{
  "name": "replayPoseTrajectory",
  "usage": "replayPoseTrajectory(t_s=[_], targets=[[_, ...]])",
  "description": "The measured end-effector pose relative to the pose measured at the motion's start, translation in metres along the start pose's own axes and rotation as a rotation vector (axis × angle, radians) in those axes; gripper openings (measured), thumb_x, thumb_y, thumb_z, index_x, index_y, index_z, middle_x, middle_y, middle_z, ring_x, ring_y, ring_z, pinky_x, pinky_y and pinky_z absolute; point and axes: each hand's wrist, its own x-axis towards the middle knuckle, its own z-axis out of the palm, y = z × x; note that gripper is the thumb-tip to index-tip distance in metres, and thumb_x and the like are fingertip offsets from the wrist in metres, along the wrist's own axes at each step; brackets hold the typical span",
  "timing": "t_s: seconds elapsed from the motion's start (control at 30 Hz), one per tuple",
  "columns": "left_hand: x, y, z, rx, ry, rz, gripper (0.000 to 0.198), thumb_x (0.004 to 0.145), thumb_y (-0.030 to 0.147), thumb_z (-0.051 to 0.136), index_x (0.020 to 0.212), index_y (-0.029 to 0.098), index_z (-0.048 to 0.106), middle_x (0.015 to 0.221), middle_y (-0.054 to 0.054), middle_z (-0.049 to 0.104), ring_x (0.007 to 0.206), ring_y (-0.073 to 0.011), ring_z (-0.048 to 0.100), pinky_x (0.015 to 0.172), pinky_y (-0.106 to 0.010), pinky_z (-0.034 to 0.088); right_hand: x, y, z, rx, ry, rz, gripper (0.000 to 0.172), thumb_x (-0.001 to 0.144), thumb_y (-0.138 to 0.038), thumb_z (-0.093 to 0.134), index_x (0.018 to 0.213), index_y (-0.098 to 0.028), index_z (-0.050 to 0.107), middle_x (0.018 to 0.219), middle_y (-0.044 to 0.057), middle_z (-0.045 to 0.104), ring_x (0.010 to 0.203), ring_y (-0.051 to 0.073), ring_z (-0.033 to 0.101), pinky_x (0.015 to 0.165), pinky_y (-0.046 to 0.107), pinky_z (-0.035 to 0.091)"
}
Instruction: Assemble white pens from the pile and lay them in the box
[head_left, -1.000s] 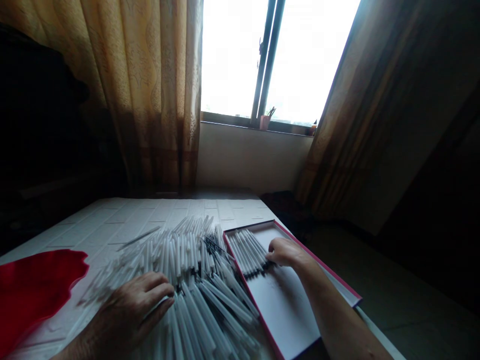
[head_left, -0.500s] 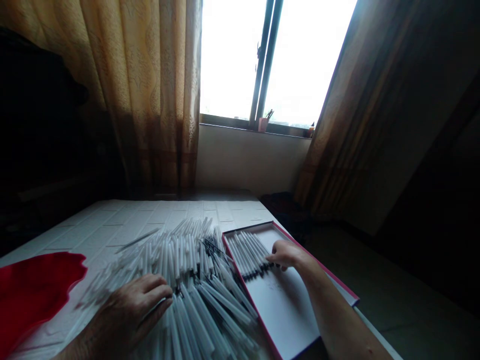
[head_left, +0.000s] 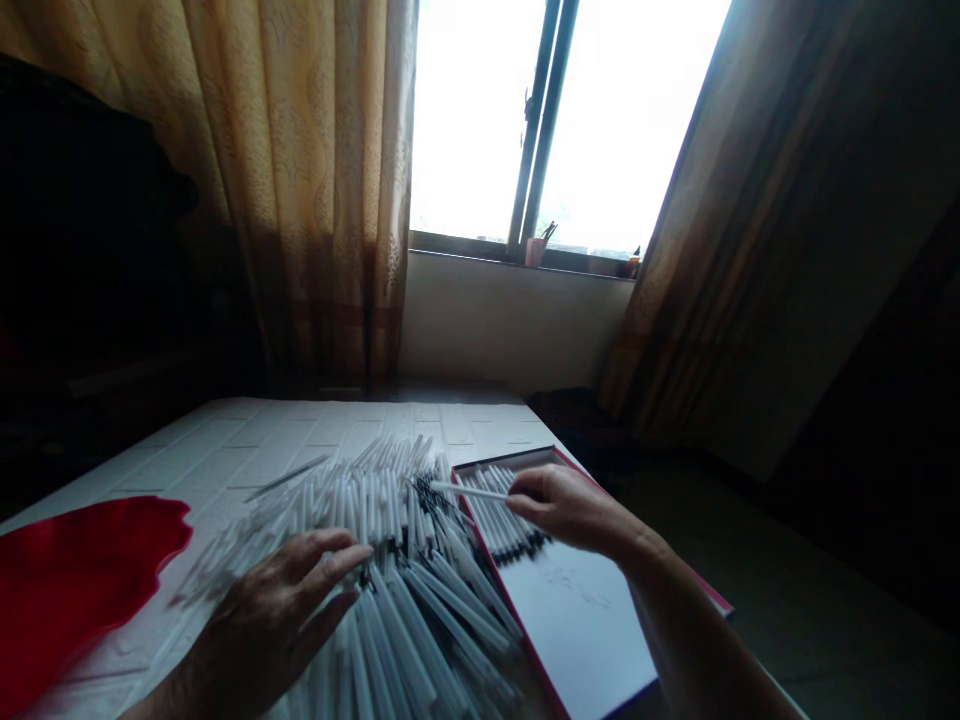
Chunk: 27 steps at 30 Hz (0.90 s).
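A large heap of translucent white pens or tubes [head_left: 397, 620], some with dark tips, lies over the middle of the table. My left hand [head_left: 285, 600] rests at the heap's left side, fingers apart, with nothing seen in it. To the right stands a shallow box with a red rim [head_left: 525, 640]; a row of white tubes with black ends [head_left: 499, 520] lies in its far part. Above that row, my right hand [head_left: 551, 500] pinches one slim white tube [head_left: 476, 491], which points left toward the heap.
A red cloth-like piece [head_left: 82, 570] with a wavy edge lies on the white brick-patterned table [head_left: 255, 430] at the left. Beyond are curtains [head_left: 300, 180], a window, and a pink cup [head_left: 535, 251] with sticks on the sill.
My right hand has risen from the row's black ends and now holds a tube over the box. The fingers of my left hand have spread slightly. The view has shifted a little.
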Motion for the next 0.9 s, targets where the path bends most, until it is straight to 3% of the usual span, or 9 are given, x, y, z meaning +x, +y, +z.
replayPoseTrajectory(t_s=[0.1, 0.27, 0.37, 0.47, 0.63, 0.73, 0.9], targets=[[0.007, 0.01, -0.006, 0.096, 0.052, 0.033, 0.035, 0.11, 0.046, 0.044, 0.13, 0.026, 0.064, 0.126, -0.008, 0.072, 0.11, -0.0226, 0.072, 0.089, -0.034, 0.06, -0.006, -0.026, 0.015, 0.094, -0.065, -0.216, 0.018, 0.094, -0.026, 0.066, 0.085, -0.018, 0.08, 0.065, -0.004, 0.061, 0.061, 0.01, 0.049, 0.056, 0.024, 0.034], [0.026, 0.026, -0.017, 0.087, 0.072, 0.118, 0.036, 0.113, 0.042, 0.035, 0.114, 0.023, 0.066, 0.092, 0.0, 0.08, 0.078, -0.0166, 0.078, 0.068, -0.026, 0.06, -0.007, -0.046, 0.035, 0.2, -0.097, -0.417, 0.009, 0.088, -0.022, 0.074, 0.091, -0.019, 0.082, 0.067, -0.005, 0.06, 0.062, 0.009, 0.048, 0.062, 0.022, 0.036], [0.031, 0.026, -0.019, 0.041, 0.062, 0.091, 0.035, 0.114, 0.038, 0.034, 0.103, 0.024, 0.064, 0.079, 0.003, 0.078, 0.064, -0.0157, 0.076, 0.059, -0.026, 0.057, -0.004, -0.04, 0.036, 0.254, -0.123, -0.436, 0.018, 0.083, -0.019, 0.076, 0.101, -0.018, 0.082, 0.073, -0.004, 0.065, 0.064, 0.01, 0.052, 0.062, 0.021, 0.039], [0.03, 0.023, -0.02, 0.043, 0.056, 0.068, 0.035, 0.114, 0.039, 0.033, 0.102, 0.024, 0.063, 0.08, 0.003, 0.078, 0.065, -0.0159, 0.077, 0.059, -0.026, 0.058, 0.0, -0.029, 0.032, 0.346, -0.197, -0.411, 0.034, 0.079, -0.012, 0.075, 0.112, -0.016, 0.079, 0.08, -0.001, 0.07, 0.069, 0.012, 0.059, 0.063, 0.021, 0.044], [0.027, 0.02, -0.02, 0.044, 0.043, 0.061, 0.035, 0.114, 0.04, 0.033, 0.103, 0.024, 0.062, 0.08, 0.003, 0.078, 0.066, -0.0159, 0.078, 0.059, -0.026, 0.059, 0.005, -0.018, 0.031, 0.436, -0.287, -0.406, 0.012, 0.09, -0.02, 0.069, 0.094, -0.015, 0.079, 0.076, 0.0, 0.071, 0.068, 0.013, 0.064, 0.062, 0.021, 0.048], [0.028, 0.021, -0.019, 0.048, 0.033, 0.061, 0.036, 0.114, 0.04, 0.031, 0.103, 0.024, 0.062, 0.08, 0.003, 0.078, 0.066, -0.0165, 0.078, 0.059, -0.027, 0.059, 0.007, -0.017, 0.036, 0.49, -0.327, -0.384, 0.023, 0.099, -0.023, 0.059, 0.086, -0.014, 0.076, 0.076, 0.003, 0.074, 0.066, 0.013, 0.068, 0.061, 0.021, 0.052], [0.028, 0.022, -0.019, 0.04, 0.021, 0.062, 0.036, 0.114, 0.039, 0.031, 0.105, 0.024, 0.062, 0.082, 0.003, 0.079, 0.068, -0.0161, 0.079, 0.06, -0.027, 0.06, 0.007, -0.017, 0.039, 0.504, -0.333, -0.357, 0.019, 0.096, -0.016, 0.061, 0.083, -0.014, 0.075, 0.076, 0.004, 0.076, 0.065, 0.012, 0.069, 0.06, 0.02, 0.054]])
